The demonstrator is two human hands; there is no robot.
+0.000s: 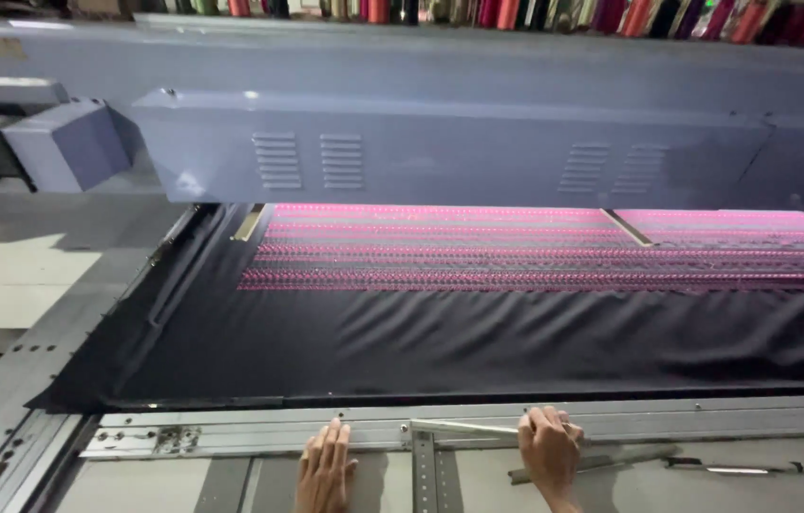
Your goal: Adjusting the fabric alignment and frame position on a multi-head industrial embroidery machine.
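Observation:
A wide sheet of black fabric (478, 342) lies stretched over a large embroidery machine bed, with rows of pink stitching (535, 252) across its far half. My left hand (324, 465) rests flat, fingers apart, on the grey metal frame rail (231, 432) at the front edge. My right hand (548, 448) is closed around a thin metal rod (463, 427) that lies along the same rail.
The machine's grey-blue head housing (440, 152) with vent slots spans the whole width above the fabric. Coloured thread cones (611, 14) line the top. A metal clamp bar (753, 467) lies at the lower right. Pale floor (3, 275) shows at left.

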